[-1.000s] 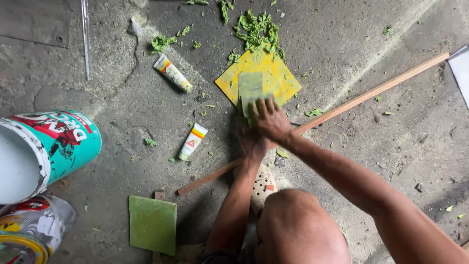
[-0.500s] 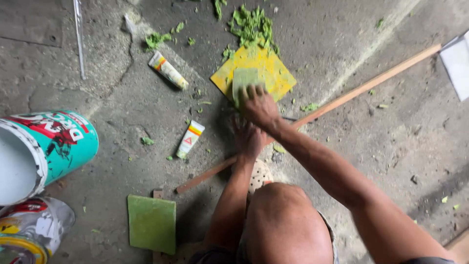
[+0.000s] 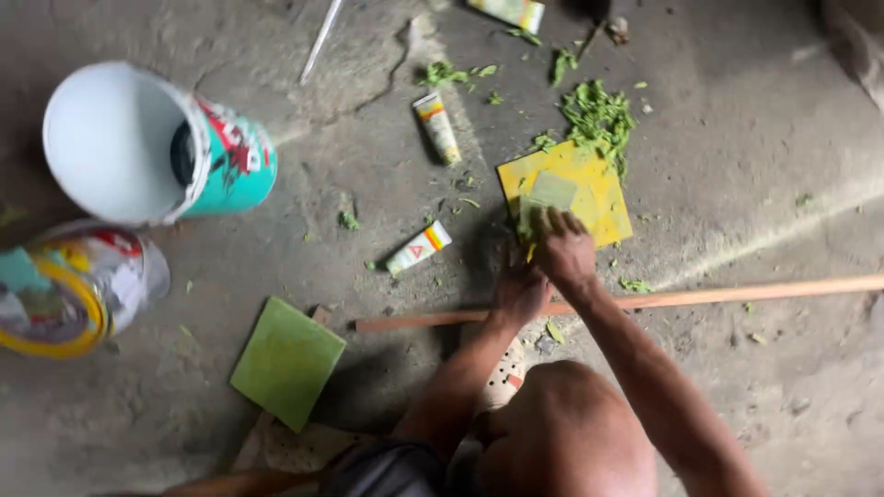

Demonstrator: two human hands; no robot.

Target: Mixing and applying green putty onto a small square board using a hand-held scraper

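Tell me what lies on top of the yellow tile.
On the yellow tile lies a pale green scraper blade, pressed by the right hand. The tile surface beneath blade and fingers is hidden.

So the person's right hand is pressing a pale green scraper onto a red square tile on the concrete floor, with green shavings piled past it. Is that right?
Not quite: the square tile is yellow, not red. The head view shows the right hand pressing the pale green scraper onto that yellow tile on the concrete floor, with green shavings piled past it.
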